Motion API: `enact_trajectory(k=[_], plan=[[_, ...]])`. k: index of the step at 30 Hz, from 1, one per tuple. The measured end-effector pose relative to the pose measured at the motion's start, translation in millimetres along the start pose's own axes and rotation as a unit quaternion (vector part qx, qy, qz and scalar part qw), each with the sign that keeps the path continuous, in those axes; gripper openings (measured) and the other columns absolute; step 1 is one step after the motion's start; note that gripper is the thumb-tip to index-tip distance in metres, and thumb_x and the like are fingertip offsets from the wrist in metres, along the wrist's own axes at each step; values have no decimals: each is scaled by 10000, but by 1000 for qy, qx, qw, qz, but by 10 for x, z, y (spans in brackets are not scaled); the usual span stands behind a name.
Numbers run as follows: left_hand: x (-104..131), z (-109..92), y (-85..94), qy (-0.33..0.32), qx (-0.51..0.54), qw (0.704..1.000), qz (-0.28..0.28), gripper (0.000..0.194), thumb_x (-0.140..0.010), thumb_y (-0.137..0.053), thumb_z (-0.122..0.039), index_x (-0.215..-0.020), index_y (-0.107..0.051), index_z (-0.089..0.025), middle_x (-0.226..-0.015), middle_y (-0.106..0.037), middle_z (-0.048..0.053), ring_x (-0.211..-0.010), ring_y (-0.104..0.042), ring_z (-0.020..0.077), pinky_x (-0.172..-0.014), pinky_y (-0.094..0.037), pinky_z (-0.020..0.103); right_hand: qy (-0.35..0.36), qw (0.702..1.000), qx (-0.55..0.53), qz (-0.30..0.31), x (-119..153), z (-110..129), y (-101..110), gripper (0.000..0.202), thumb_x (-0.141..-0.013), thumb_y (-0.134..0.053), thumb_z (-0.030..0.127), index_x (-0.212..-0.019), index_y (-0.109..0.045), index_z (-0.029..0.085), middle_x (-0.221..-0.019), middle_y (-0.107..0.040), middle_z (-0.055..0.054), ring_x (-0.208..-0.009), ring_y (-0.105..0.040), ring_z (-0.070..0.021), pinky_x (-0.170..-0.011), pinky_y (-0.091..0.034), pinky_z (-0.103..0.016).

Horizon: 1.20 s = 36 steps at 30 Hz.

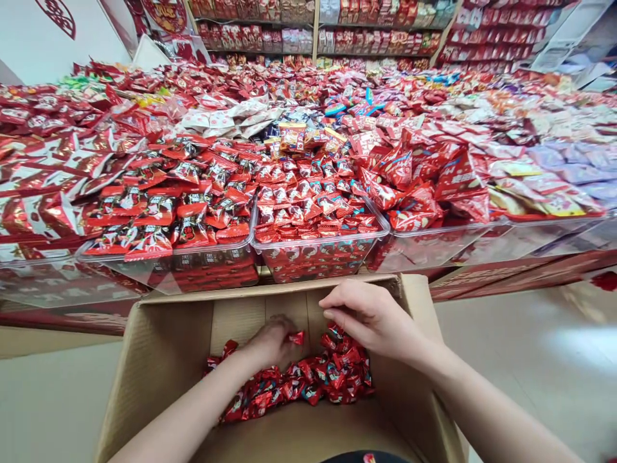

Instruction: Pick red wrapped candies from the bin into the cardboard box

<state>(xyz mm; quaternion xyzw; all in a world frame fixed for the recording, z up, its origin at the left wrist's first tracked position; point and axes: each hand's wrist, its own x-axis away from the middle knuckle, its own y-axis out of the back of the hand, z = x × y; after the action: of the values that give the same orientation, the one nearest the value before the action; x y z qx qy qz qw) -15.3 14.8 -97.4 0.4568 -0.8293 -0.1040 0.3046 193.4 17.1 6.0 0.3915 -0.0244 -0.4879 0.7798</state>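
My left hand [274, 342] is down inside the open cardboard box [414, 321]. Its fingers are closed on a wrapped candy [297, 337], whose red twisted end pokes out beside them. Over the right part of the box hangs my right hand [369, 315], thumb and forefinger close together in a pinch, the other fingers curled; what it holds, if anything, is hidden. A heap of red wrapped candies [332, 373] with blue and dark print lies on the box floor below both hands. Directly beyond the box, a clear plastic bin [318, 243] contains similar candies in rows.
Left of that bin are red and black packets [149, 218]; to its right, red pyramid-shaped packs [424, 186]. Many more heaped sweets stretch behind, up to shelves [315, 32] of red goods. Pale floor [525, 360] shows beside the box.
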Motion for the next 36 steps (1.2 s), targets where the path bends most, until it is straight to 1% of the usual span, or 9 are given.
enact_trajectory(k=[6, 9, 11, 17, 21, 24, 28, 33, 36], plan=[[295, -533, 227, 14, 326, 921, 215, 239, -788, -453, -371, -916, -525, -183, -840, -574, 36, -724, -560, 125, -602, -401, 242, -64, 993, -87, 43, 38, 76, -34, 315, -791, -510, 250, -1099, -514, 185, -1028, -579, -68, -919, -517, -145, -775, -423, -261], [445, -754, 197, 14, 401, 883, 242, 258, -805, -430, -364, -904, -554, -160, -846, -591, 65, -674, -565, 114, -575, -382, 233, -138, 971, -182, 71, 4, 106, -70, 214, -807, -478, 313, -916, -583, 162, -803, -614, -35, -695, -551, -110, -625, -442, -218], [493, -832, 154, -2, 426, 879, 216, 285, -811, -424, -383, -908, -566, -155, -855, -606, 71, -673, -564, 111, -554, -369, 213, -179, 955, -227, 60, -14, 118, -95, 202, -801, -483, 325, -777, -579, 148, -662, -588, -5, -582, -520, -87, -545, -420, -194], [561, -803, 105, 9, 318, 948, 32, 256, -807, -455, -350, -704, -579, -151, -590, -599, -20, -501, -505, 48, -473, -319, 168, -198, 948, -243, -45, -7, 144, -101, 192, -792, -496, 298, -691, -544, 142, -647, -584, -4, -585, -502, -85, -547, -401, -193], [623, -722, 150, 14, 304, 950, -64, 250, -791, -455, -392, -876, -574, -190, -678, -631, -14, -559, -549, 83, -488, -353, 191, -227, 940, -249, -54, 19, 143, -105, 214, -773, -517, 331, -674, -543, 144, -609, -560, 3, -540, -476, -85, -518, -391, -205], [654, -770, 135, -5, 326, 944, -52, 320, -736, -543, -390, -1011, -521, -228, -842, -658, 9, -726, -597, 125, -611, -417, 218, -219, 946, -234, -54, 20, 158, -174, 209, -769, -523, 324, -678, -565, 140, -622, -568, -4, -577, -493, -95, -548, -398, -210], [666, -890, 112, 11, 333, 941, -64, 205, -715, -576, -364, -832, -578, -196, -694, -643, -21, -626, -603, 117, -558, -415, 205, -208, 952, -222, -44, 19, 199, -217, 204, -787, -497, 316, -699, -566, 146, -644, -572, -3, -594, -493, -92, -552, -394, -203], [665, -918, 247, -55, 75, 990, -110, 214, -749, -502, -383, -756, -601, -194, -639, -624, -6, -592, -548, 130, -556, -422, 225, -95, 988, -106, 58, -7, 286, -69, 328, -697, -620, 293, -999, -537, 196, -915, -593, -21, -818, -505, -127, -709, -397, -229], [679, -915, 324, -113, -27, 989, -94, 212, -776, -461, -358, -744, -600, -201, -645, -631, -8, -589, -555, 121, -552, -419, 200, -69, 989, -41, 124, -63, 366, 13, 188, -737, -582, 317, -879, -577, 195, -798, -609, -8, -757, -506, -117, -666, -387, -219]])
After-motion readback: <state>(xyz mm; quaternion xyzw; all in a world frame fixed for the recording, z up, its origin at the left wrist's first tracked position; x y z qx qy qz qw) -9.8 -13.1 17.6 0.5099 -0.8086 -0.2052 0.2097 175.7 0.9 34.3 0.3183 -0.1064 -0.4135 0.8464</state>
